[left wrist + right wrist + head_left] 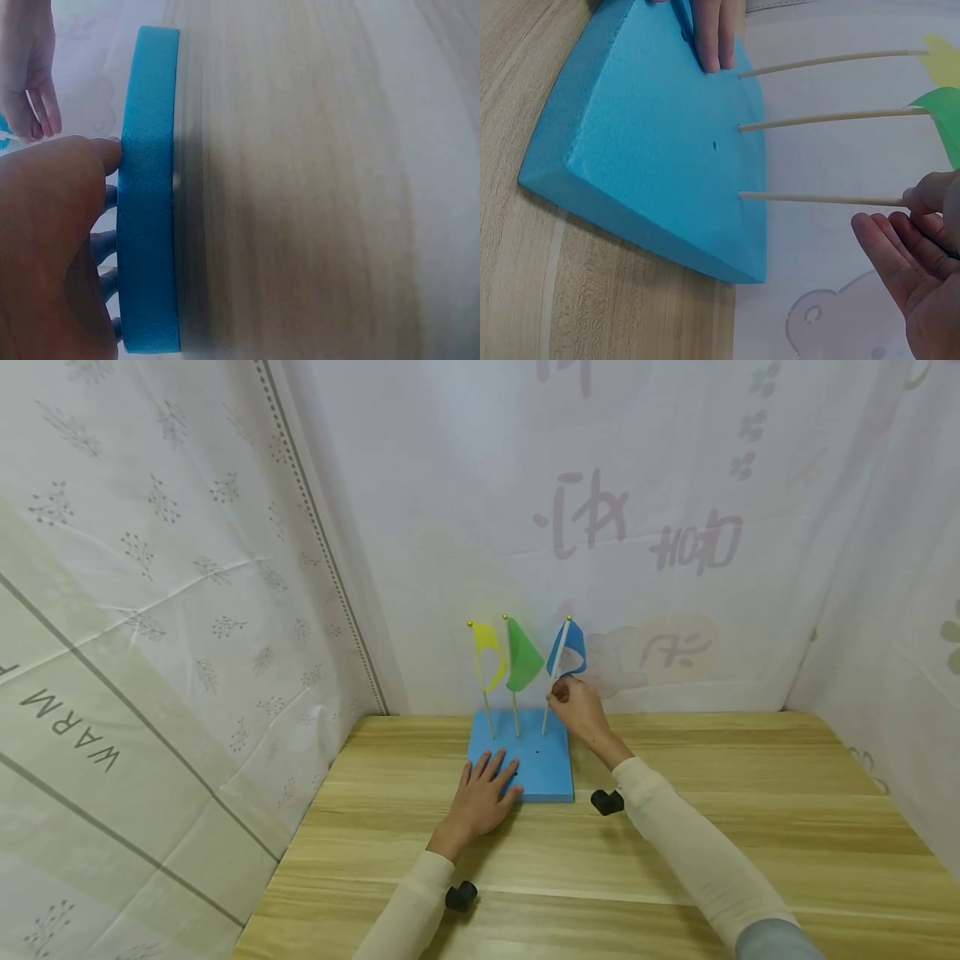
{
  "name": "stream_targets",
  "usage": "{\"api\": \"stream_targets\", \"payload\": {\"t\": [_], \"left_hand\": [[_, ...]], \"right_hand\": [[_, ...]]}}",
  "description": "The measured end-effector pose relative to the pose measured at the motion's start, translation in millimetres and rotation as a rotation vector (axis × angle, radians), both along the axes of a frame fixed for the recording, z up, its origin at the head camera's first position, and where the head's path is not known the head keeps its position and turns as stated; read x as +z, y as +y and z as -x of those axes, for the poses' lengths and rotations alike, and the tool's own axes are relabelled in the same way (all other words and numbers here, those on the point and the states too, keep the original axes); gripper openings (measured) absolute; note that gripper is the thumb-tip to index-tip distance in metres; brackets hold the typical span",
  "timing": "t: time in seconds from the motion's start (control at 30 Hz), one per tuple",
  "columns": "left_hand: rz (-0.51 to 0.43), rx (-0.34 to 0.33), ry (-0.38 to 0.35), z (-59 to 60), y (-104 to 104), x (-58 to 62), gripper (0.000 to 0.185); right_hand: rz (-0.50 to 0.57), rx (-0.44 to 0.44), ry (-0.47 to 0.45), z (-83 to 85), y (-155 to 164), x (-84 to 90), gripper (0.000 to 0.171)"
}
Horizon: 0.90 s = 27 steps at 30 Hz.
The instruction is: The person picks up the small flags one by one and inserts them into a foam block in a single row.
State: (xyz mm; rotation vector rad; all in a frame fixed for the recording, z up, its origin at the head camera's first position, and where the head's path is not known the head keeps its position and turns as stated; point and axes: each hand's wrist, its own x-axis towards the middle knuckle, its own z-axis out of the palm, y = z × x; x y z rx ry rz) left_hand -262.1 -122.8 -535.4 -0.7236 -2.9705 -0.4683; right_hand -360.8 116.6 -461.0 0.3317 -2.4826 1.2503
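A blue foam block (540,777) lies on the wooden table (675,860) near the back wall. Three small flags stand in it on thin sticks: yellow (487,653), green (522,657) and blue (568,648). My left hand (491,766) lies flat on the block's near left part, fingers straight; its fingertips (712,37) show in the right wrist view. My right hand (558,693) pinches the blue flag's stick (817,199) just below the cloth, thumb and forefinger on it, the other fingers (900,247) loosely spread. The block's edge (150,195) fills the left wrist view beside my left hand (52,247).
White printed cloth (187,610) walls the table in on the left, back and right. A small empty hole (715,145) shows in the foam in front of the sticks. Black wrist cameras (607,802) hang under both sleeves. Bare wood stretches to the right and front.
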Motion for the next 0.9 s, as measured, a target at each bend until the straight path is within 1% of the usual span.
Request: {"api": "stream_targets", "payload": {"t": [0.07,0.1,0.23,0.43,0.7,0.9], "left_hand": [[-0.003,-0.003,0.008,-0.5,0,1.4,0.058],[-0.004,-0.001,-0.001,-1.2,1,3.9,0.058],[0.013,0.01,-0.014,-1.5,2,6.9,0.058],[0.006,0.007,-0.025,-0.5,2,7.4,0.058],[0.015,-0.004,-0.034,4.5,0,6.5,0.059],[0.018,-0.018,0.014,10.2,-3,10.8,0.055]], "right_hand": [[0.0,0.0,-0.001,-0.4,1,0.2,0.013],[0.0,-0.001,-0.003,-0.5,2,0.2,0.013],[0.004,-0.001,0.001,-1.6,5,1.3,0.013],[0.01,0.005,-0.002,-3.5,11,1.8,0.012],[-0.012,-0.008,-0.003,-6.3,25,-0.7,0.013],[-0.059,-0.02,0.0,-13.1,42,-3.0,0.014]]}}
